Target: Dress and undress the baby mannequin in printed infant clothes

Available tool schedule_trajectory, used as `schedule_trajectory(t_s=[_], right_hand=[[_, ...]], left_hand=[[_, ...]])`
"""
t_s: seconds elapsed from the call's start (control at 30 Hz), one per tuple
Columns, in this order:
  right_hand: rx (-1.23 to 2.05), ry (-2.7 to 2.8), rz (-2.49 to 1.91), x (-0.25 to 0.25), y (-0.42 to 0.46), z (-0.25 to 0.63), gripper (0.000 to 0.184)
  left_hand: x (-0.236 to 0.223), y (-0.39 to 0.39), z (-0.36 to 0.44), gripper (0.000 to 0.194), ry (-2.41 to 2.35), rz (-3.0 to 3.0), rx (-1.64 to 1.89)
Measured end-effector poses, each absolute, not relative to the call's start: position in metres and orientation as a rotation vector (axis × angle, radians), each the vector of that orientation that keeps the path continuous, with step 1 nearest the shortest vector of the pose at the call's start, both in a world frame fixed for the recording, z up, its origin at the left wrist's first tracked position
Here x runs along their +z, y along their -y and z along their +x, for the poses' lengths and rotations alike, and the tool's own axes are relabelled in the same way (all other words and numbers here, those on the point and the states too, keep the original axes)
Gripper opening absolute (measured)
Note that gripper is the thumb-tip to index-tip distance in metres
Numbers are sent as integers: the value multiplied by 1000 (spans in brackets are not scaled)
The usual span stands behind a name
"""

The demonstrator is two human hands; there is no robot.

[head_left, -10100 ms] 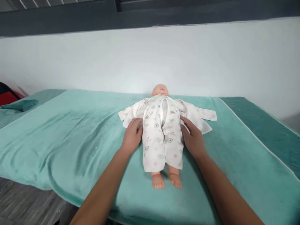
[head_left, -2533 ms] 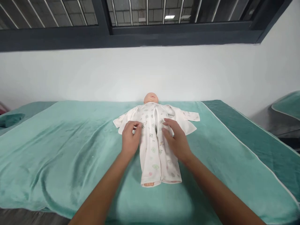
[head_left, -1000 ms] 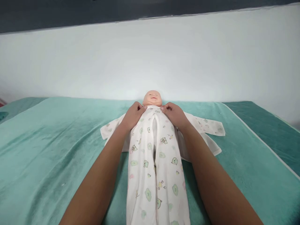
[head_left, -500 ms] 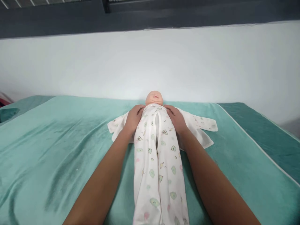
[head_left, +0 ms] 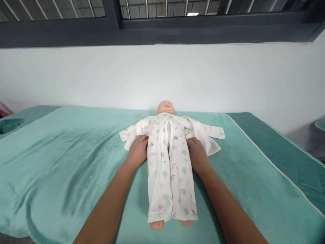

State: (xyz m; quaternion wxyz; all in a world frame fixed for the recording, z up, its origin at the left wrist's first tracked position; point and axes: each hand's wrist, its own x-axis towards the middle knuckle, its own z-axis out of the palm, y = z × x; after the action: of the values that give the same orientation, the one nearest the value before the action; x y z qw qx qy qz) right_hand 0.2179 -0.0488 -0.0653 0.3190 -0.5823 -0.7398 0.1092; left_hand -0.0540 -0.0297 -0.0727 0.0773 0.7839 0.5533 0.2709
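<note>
A baby doll [head_left: 165, 107] lies on its back on a teal towel [head_left: 63, 152], head toward the wall. White printed trousers [head_left: 170, 176] lie over its body, and the toes show below the hems. A white printed shirt [head_left: 205, 134] is spread open under it, sleeves out to both sides. My left hand [head_left: 137, 151] rests flat against the left side of the trousers at waist height. My right hand [head_left: 196, 154] lies flat on the right side, partly on the shirt. Both hands have their fingers stretched out and hold nothing.
A white wall with a dark barred window frame [head_left: 162, 32] stands right behind the doll. A darker green mat [head_left: 286, 159] shows under the towel at the right. A rolled green cloth [head_left: 8, 124] lies at the far left.
My hands have slid down from the doll's neck to the trousers' waist sides. The view has drawn back, so the doll's feet are in view again.
</note>
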Motion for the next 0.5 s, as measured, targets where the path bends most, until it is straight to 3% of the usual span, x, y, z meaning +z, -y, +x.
schedule_trajectory(t_s=[0.33,0.5], right_hand=[[592,1991,-1159,-58,47,218,19],[509,2136,-1140,-61,49,214,25]], left_hand=[[-66,34,-50,27,-1357,2093,901],[-60,41,-47,17,-1336,2020,803]])
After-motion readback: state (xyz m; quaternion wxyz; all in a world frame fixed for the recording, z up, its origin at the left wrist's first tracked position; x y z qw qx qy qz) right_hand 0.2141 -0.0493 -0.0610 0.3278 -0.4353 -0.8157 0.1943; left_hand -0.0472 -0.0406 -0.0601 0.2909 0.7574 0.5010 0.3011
